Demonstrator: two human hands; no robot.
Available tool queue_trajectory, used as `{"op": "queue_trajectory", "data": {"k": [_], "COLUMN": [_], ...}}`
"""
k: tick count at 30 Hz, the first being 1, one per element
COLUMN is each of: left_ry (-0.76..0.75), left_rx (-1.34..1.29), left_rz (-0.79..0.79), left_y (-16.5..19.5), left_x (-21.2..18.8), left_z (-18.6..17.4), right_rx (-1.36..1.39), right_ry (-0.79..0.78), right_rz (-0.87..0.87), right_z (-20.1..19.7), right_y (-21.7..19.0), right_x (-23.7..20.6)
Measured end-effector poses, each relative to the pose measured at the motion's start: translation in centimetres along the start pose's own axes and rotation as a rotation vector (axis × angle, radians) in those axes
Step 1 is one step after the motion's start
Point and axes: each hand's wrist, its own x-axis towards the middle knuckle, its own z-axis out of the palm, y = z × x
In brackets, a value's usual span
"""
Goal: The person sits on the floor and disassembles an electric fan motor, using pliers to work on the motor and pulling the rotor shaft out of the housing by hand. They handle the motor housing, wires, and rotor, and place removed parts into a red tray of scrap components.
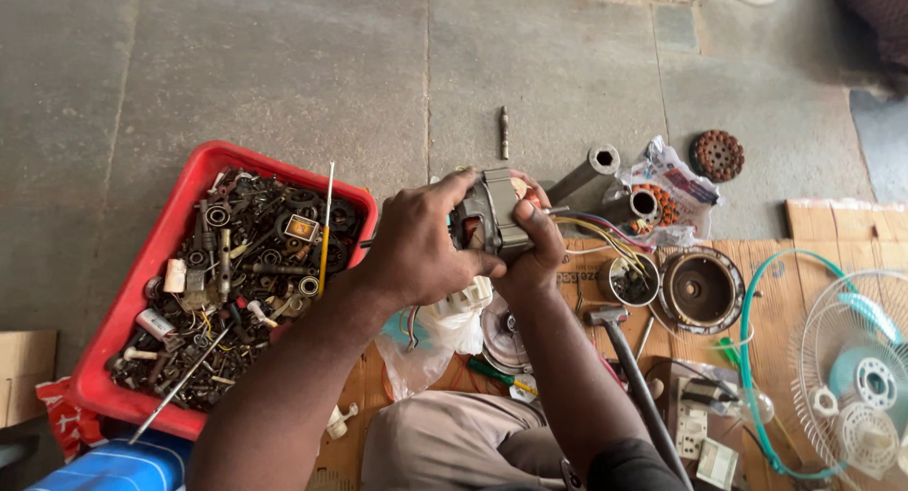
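Observation:
My left hand [416, 240] and my right hand [530, 254] both grip a small grey electric motor [492, 212] held above the floor in the middle of the head view. Coloured wires [596, 231] run from the motor to the right. The left hand wraps over the motor's left end, and the right hand cups it from below and the right side. Much of the motor is hidden by my fingers.
A red tray [142, 273] full of several bearings, screws and tools sits at left. A hammer [624, 359], round metal housings [700, 288], two metal tubes [596, 165], a plastic bag [430, 344] and a fan guard [851, 377] lie on cardboard at right.

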Motion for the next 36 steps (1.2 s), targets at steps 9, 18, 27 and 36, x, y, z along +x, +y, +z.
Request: {"op": "queue_trajectory", "data": {"k": [9, 18, 27, 36], "left_ry": [-0.019, 0.059, 0.095, -0.21], "left_rx": [-0.034, -0.013, 0.099, -0.288], "left_rz": [0.019, 0.081, 0.155, -0.367], "left_y": [0.2, 0.2, 0.5, 0.6], "left_x": [-0.3, -0.7, -0.8, -1.2], "left_z": [0.4, 0.8, 0.7, 1.9], "right_rx": [-0.016, -0.041, 0.135, -0.498], "right_ry": [-0.068, 0.049, -0.02, 0.21], "right_rz": [0.002, 0.044, -0.051, -0.282], "right_z": [-0.4, 0.1, -1.4, 1.8], "right_y": [0.0, -0.4, 2.0, 1.2], "right_x": [0.0, -0.1, -0.7, -4.7]}}
